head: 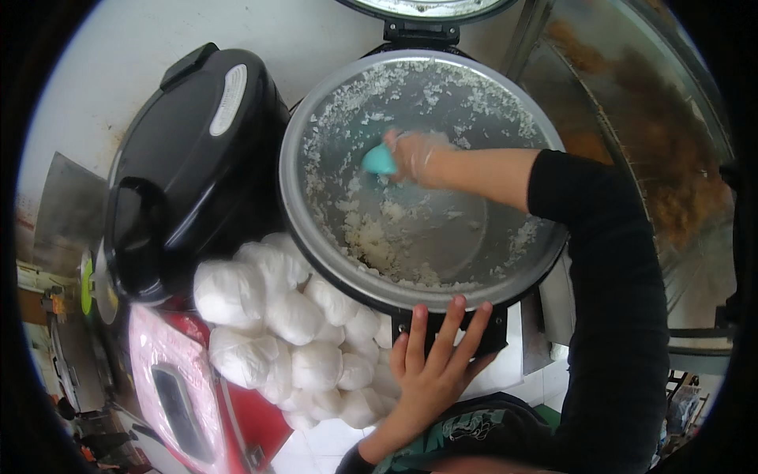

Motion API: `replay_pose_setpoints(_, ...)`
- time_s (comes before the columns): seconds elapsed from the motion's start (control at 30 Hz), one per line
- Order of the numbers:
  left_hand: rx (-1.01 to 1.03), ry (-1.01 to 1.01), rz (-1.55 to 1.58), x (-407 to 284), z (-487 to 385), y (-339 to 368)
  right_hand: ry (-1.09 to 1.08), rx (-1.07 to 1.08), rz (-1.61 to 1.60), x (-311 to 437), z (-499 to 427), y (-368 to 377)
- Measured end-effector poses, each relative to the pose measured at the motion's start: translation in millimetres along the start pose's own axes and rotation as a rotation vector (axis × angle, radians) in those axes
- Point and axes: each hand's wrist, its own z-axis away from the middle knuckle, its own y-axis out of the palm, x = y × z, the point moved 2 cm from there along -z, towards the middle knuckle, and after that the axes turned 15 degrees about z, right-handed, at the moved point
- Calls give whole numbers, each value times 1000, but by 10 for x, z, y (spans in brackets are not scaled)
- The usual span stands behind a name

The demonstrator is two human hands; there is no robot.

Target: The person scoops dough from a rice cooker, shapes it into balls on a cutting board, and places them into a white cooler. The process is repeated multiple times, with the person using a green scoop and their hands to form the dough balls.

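My right hand point(414, 157), in a thin clear plastic glove, reaches into a large round metal pot point(288, 172) of a rice cooker whose lid point(423, 7) is raised. That hand is closed on a turquoise plastic scoop or paddle point(379, 160); its handle is hidden in the fist. Cooked white rice point(376, 237) lies mostly at the lower left of the pot, with grains stuck around the wall. My bare left hand point(435, 361) rests with fingers spread on the cooker's front edge and latch, holding nothing.
A second black cooker point(195, 154), closed, stands at the left. Several white wrapped bundles point(296, 317) are heaped below it, beside a red box-like object point(254, 420) with a pink plastic cover point(172, 385). At the right is a large metal-edged vessel point(598, 118) with brown stains.
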Motion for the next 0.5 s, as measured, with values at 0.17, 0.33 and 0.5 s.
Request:
replay_pose_setpoints(0.17, 9, 23, -61, 30, 17, -8, -280, 202, -6, 655, 938, 160)
replay_pose_setpoints(0.33, 99, 76, -81, 74, 75, -59, -260, 38, 177, 272, 561, -159)
replay_pose_setpoints(0.5, 149, 103, -98, 70, 64, -111, -214, -162, 253, 319, -33, -134)
